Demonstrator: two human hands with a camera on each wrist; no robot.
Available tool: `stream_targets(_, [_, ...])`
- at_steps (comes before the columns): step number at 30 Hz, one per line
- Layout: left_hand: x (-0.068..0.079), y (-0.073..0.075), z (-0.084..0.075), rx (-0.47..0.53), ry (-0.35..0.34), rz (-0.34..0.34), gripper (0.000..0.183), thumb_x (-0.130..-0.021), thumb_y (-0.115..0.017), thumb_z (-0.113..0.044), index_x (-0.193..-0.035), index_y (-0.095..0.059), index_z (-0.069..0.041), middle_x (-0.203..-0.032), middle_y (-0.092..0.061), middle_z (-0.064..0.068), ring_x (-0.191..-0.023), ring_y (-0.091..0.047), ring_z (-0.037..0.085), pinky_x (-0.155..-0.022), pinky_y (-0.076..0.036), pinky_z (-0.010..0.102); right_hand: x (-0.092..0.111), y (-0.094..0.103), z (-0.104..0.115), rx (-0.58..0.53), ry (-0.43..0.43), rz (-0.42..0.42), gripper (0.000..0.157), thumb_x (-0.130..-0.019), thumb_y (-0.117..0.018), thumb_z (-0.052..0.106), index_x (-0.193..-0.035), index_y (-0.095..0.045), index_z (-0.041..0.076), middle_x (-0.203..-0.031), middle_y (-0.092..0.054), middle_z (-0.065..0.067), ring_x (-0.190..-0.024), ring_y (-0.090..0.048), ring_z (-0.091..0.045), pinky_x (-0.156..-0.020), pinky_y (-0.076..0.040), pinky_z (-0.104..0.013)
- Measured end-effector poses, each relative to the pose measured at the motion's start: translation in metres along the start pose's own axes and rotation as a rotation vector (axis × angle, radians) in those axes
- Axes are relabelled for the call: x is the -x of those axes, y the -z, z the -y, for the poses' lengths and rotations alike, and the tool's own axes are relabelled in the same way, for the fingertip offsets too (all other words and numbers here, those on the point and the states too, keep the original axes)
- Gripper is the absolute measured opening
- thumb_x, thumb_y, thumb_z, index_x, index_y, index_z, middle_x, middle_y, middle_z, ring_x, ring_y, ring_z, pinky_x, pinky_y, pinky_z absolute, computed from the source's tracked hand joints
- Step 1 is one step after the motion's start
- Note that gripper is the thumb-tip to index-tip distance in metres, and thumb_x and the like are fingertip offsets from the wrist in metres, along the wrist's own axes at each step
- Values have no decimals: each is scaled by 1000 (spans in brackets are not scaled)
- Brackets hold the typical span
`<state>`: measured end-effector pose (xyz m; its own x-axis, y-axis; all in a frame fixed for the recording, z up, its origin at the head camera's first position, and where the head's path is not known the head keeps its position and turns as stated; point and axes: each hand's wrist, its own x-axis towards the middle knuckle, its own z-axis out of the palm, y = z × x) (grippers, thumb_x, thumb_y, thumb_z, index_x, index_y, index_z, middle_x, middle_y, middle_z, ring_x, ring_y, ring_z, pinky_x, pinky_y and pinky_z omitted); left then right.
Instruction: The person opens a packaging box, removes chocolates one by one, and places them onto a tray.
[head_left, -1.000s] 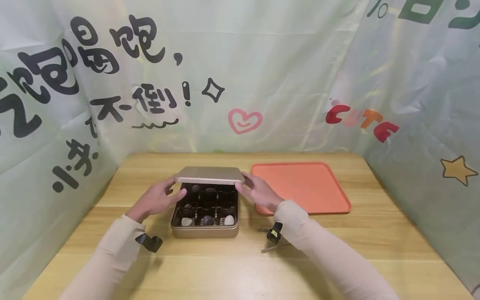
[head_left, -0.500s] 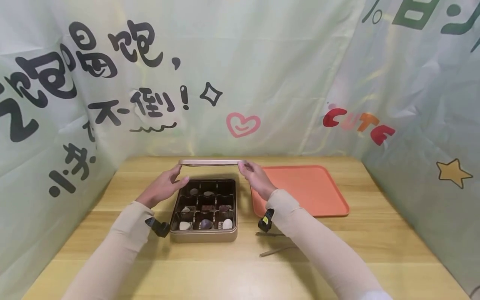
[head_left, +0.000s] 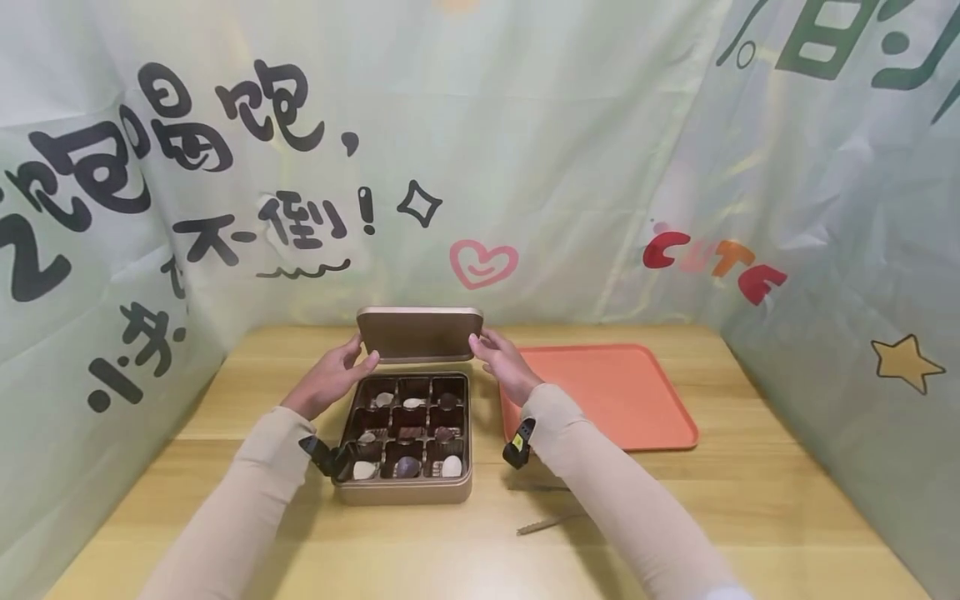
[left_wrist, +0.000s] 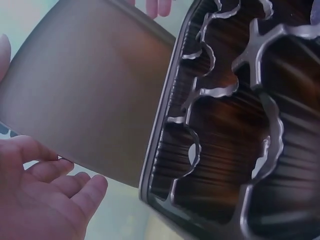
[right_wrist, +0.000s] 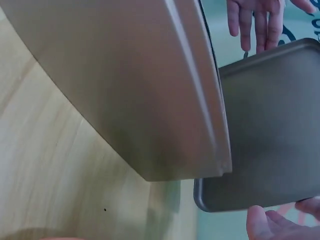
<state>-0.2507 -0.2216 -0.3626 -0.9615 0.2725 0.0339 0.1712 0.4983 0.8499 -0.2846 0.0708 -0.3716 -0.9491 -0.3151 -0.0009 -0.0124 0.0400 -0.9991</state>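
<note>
A bronze-coloured tin (head_left: 403,493) stands uncovered on the table, its dark divided insert (left_wrist: 260,55) holding small stones in several compartments. Among them are a purple stone (head_left: 407,467) and a white stone (head_left: 452,466) in the near row. Behind the tin, the flat lid (head_left: 422,335) is tilted up with its inner face toward me. My left hand (head_left: 330,377) holds the lid by its left edge, fingers along the side. At the opposite edge, my right hand (head_left: 508,367) grips it, thumb in front and the other fingers partly hidden behind.
An orange tray (head_left: 611,400) lies to the right of the tin, partly behind the right hand. Thin twigs (head_left: 551,525) lie on the wooden table (head_left: 480,558) beside the right forearm. A printed cloth (head_left: 555,167) hangs at the back and sides.
The lid has been lifted off the tin, moved back and tipped upright, so its inner face shows. Both hands have moved with it, and the stones are now in full sight.
</note>
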Motion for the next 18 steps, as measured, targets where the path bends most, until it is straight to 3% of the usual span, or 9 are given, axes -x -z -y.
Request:
stream_targets(6, [-5, -1, 3, -20, 28, 3, 76, -103, -45, -41, -153, -6, 0, -156, -10, 29, -142, -16, 45, -116, -18, 56, -8, -1, -7, -61, -35, -5, 65, -104, -45, 30, -153, -16, 0, -155, -23, -24, -143, -21, -36, -117, -20, -54])
stream_targets(12, [-22, 7, 8, 1, 62, -16, 74, -103, -41, -44, -154, -7, -2, -154, -16, 32, -141, -16, 47, -115, -14, 59, -20, -1, -12, -63, -26, 8, 61, -104, -42, 34, -149, -24, -3, -155, -25, -22, -143, -21, -35, -117, -19, -54])
stream_targets(18, [-41, 13, 15, 37, 112, 14, 75, -103, -38, -47, -155, -5, -4, -158, -11, 25, -143, -11, 44, -115, -12, 61, -32, 1, -16, -196, -65, 70, 61, -105, -36, 33, -152, -17, 0, -159, -13, -19, -145, -10, -38, -118, -7, -55])
